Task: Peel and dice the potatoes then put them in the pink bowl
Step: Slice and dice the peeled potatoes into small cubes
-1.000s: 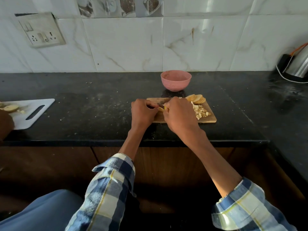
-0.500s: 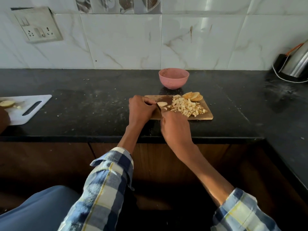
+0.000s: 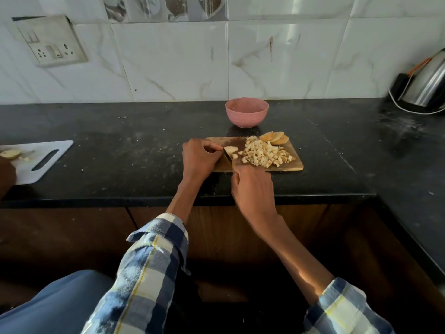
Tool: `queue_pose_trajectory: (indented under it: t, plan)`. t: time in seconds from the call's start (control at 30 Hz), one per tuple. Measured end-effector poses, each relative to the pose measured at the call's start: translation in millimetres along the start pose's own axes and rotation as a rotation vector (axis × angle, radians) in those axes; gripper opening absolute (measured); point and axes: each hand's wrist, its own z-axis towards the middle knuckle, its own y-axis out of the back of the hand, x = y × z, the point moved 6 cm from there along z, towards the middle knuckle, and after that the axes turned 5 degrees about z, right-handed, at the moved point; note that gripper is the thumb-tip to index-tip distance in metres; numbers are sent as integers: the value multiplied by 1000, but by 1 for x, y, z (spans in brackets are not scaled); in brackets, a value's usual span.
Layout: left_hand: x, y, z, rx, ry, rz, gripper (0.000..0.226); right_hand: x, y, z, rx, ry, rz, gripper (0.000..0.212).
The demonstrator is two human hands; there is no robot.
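A wooden cutting board (image 3: 296, 165) lies on the black counter in front of the pink bowl (image 3: 246, 112), which looks empty. On the board sit a pile of diced potato (image 3: 263, 154) and several round potato slices (image 3: 275, 137) at its far edge. My left hand (image 3: 199, 158), fingers curled, holds a pale potato piece (image 3: 230, 149) at the board's left end. My right hand (image 3: 252, 189) grips a knife (image 3: 227, 155). Its dark blade lies against that piece and its handle is mostly hidden in my fist.
A white cutting board (image 3: 49, 154) with a potato piece (image 3: 10, 154) lies at the far left, where another person's hand (image 3: 6, 175) shows. A steel kettle (image 3: 428, 85) stands at the back right. The counter edge (image 3: 144, 200) runs just below my hands.
My right hand has drawn back toward me with the knife, uncovering the diced pile. My left hand has stayed at the board's left end on the potato piece.
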Motion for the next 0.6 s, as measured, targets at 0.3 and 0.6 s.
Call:
queue_pose_trajectory:
  t: [0.3, 0.6]
  plan:
    - [0, -3, 0, 22, -34, -19, 11, -11, 4, 2, -25, 14, 86, 27]
    - [-21, -15, 0, 84, -111, 37, 33, -51, 29, 22, -146, -19, 313, 36]
